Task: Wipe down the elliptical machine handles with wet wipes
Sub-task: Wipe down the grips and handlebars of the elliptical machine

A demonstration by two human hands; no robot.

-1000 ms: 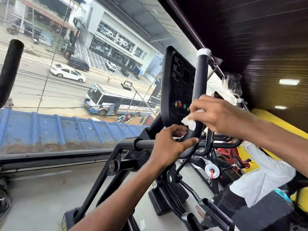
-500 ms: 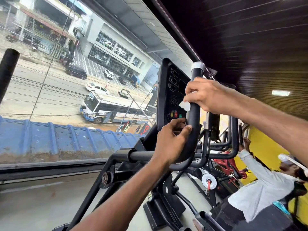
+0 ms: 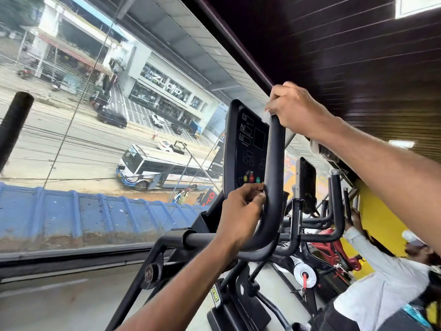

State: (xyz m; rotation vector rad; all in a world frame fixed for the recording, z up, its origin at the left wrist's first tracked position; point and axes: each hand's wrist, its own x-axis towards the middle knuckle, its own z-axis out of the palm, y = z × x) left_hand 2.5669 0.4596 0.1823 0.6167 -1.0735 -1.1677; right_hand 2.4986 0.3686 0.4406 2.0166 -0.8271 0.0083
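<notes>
Head cam, looking forward and down over the front of the elliptical [image 3: 152, 271]. The thing being cleaned is the black curved handle [image 3: 274, 175], which stands upright just right of the console [image 3: 248, 144] and bends at the bottom into the crossbar [image 3: 202, 240].

The right hand [image 3: 296, 108] is up at the very top of that handle, fingers curled down over the end and wrapped tight, so the tip is completely covered. Can't tell if there's a wipe under the palm, the hand hides whatever is in there.

The left hand [image 3: 241, 213] is lower down, just above the bend. Its fingers are curled in and the thumb presses the inner side of the tube, right below the console's coloured buttons. So both hands are on the same handle, one high and one low, with a long bare stretch of tube between them.

Far left there's another black grip [image 3: 14, 125] sticking up, well apart from both hands.

Past the machine is a big window [image 3: 71, 261], with a blue roof [image 3: 83, 211] just outside and a bus [image 3: 164, 169] down on the street.

Off to the right a person in a white shirt [image 3: 381, 290] is reaching up beside the neighbouring machine [image 3: 336, 204], near a yellow wall [image 3: 377, 211]
</notes>
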